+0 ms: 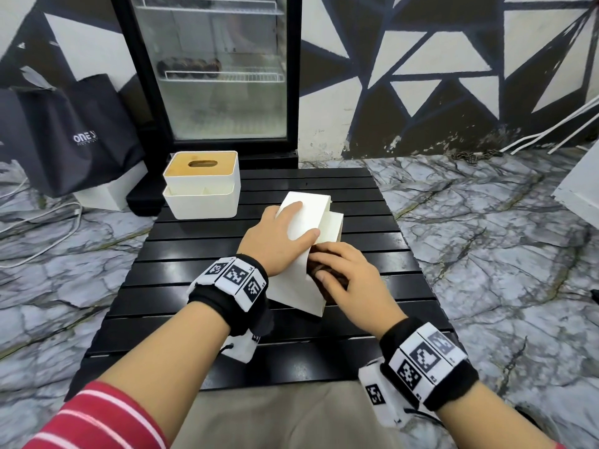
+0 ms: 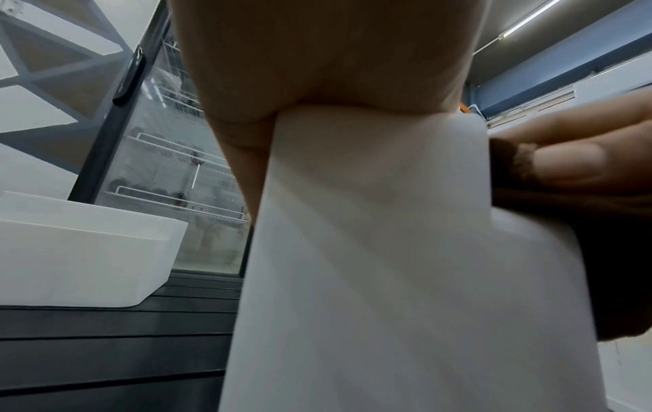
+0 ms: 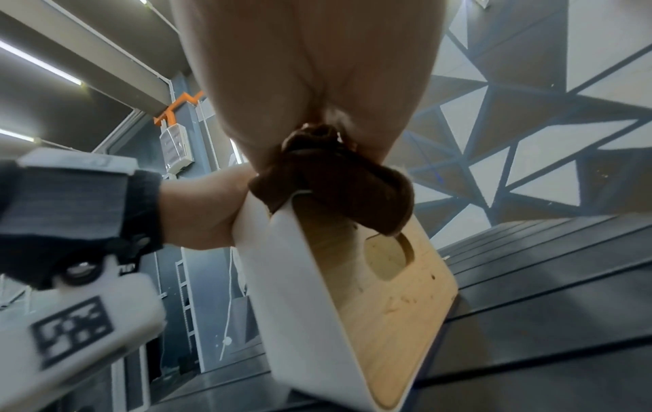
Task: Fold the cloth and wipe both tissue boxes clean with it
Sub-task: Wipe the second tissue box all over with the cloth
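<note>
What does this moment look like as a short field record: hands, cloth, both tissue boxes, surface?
left hand: holds the tipped tissue box steady, fingers over its white side
right hand: presses the brown cloth on that box's wooden lid
tipped tissue box: on its side, lid facing right
second tissue box: upright, far left, untouched
table: black, slatted

Black wristbands [image 1: 227, 296] with white coded tags; red-striped sleeve [image 1: 97, 419].
</note>
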### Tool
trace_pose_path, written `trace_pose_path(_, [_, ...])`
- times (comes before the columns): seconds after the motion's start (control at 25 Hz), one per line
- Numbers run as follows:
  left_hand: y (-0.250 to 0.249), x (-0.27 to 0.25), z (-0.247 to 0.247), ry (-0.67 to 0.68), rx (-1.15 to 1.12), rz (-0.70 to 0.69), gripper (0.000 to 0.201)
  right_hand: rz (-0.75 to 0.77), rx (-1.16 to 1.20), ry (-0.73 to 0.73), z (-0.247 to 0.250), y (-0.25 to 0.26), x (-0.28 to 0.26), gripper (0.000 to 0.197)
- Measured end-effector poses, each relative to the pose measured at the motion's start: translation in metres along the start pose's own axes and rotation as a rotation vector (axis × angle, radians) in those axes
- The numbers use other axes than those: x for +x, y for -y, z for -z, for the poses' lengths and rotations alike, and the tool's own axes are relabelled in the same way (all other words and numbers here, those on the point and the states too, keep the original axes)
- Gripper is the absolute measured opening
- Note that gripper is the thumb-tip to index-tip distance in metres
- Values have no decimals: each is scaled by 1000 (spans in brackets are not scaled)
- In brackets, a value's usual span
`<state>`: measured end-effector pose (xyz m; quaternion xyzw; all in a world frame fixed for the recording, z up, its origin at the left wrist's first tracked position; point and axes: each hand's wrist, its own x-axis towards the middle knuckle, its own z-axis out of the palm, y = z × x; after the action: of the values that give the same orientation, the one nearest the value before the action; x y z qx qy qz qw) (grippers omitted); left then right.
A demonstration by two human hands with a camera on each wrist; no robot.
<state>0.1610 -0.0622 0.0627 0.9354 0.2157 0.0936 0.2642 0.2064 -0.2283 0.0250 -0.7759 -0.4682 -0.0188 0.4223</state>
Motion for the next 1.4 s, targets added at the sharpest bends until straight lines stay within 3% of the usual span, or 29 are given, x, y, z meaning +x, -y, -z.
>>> trace_pose_path(0.24, [0, -1, -1, -4, -6, 15, 63, -24, -15, -66, -7, 9, 15, 22])
trace_pose_path(0.44, [0, 0, 0, 17, -10, -8, 64, -7, -11, 50, 5, -1, 3, 30])
trace_pose_path(0.68, [-1, -1, 0, 6, -28, 17, 63, -26, -42, -26, -1, 8, 18, 22])
trace_pose_path(0.88, [-2, -2, 1, 13, -15, 11, 64, 53, -67, 78, 8, 9, 3, 26])
trace_pose_path(1.2, [-3, -2, 3, 35, 8, 10, 64, -141, -50, 86, 45, -26, -6, 29])
trace_pose_path(1.4, [-3, -4, 4, 40, 18, 15, 64, -247, -234, 276, 34, -56, -9, 28])
